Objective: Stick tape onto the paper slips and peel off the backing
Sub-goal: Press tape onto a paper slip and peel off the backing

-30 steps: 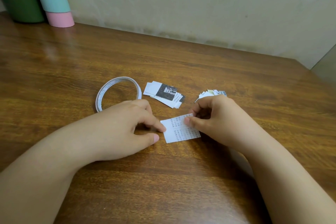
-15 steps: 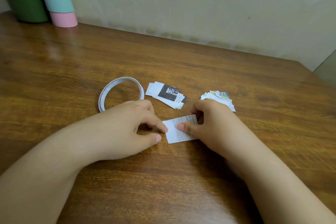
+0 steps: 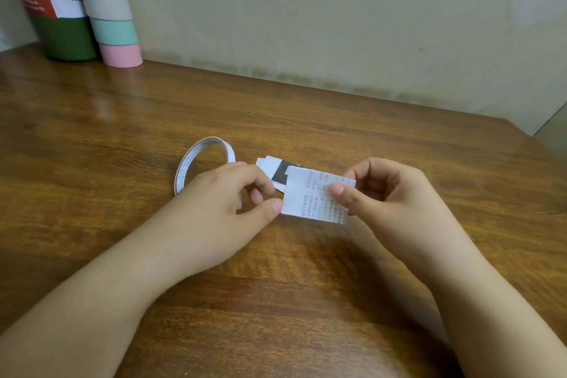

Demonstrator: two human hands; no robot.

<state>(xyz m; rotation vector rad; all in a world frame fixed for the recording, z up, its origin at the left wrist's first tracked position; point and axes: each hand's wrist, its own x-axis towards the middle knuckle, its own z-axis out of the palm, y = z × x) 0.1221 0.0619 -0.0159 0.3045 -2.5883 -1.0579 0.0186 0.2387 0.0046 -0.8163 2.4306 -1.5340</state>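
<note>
Spanning the whole lower view, a brown wooden desk meets a pale wall at its far edge. At the far left corner stand a dark green cylinder with a red and white label and, touching its right side, a tube banded purple, beige, mint and pink.

2 bare forearms reach in from the bottom. The left hand has its thumb and forefinger pinched at the left edge of a printed paper slip; whether it grips the slip itself or a tape backing there is too blurred to tell. The right hand grasps the same slip by its right side, thumb across the printed face and fingers curled behind. The slip looks raised off the desk, tilted slightly, between the 2 hands.

A thin white tape roll lies on the desk just beyond the left hand, partly hidden by its knuckles. A small stack of slips, white with a dark printed patch, lies behind the held slip and is partly covered by it.
</note>
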